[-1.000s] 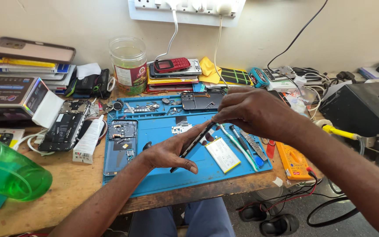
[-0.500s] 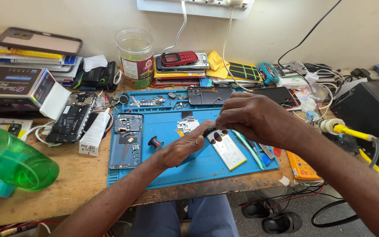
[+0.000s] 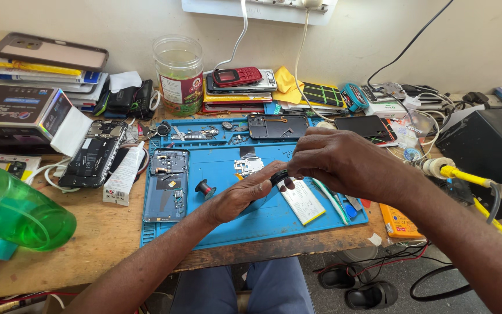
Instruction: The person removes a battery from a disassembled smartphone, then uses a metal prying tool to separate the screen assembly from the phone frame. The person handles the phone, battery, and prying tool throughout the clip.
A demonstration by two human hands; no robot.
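My left hand [image 3: 242,196] and my right hand [image 3: 341,161] meet over the middle of a blue repair mat [image 3: 233,229]. Between their fingertips they pinch a small black round part [image 3: 279,176]; what it is cannot be told. A grey flat piece shows under my left fingers. A white battery [image 3: 302,201] lies on the mat just below my right hand. A small circuit board [image 3: 248,166] sits just behind my left hand. An opened blue phone [image 3: 166,184] and a little black spool [image 3: 205,188] lie to the left on the mat.
A green plastic bottle [image 3: 18,212] lies at the left edge. An opened black phone [image 3: 91,154], a glue tube [image 3: 124,174], a jar [image 3: 178,75] and stacked phones [image 3: 236,78] stand behind. A black box [image 3: 483,145] and yellow cable [image 3: 466,174] are at the right.
The hands have drawn closer together over the mat. The long thin black strip held a second ago is no longer seen; a small round black part is now between the fingertips.
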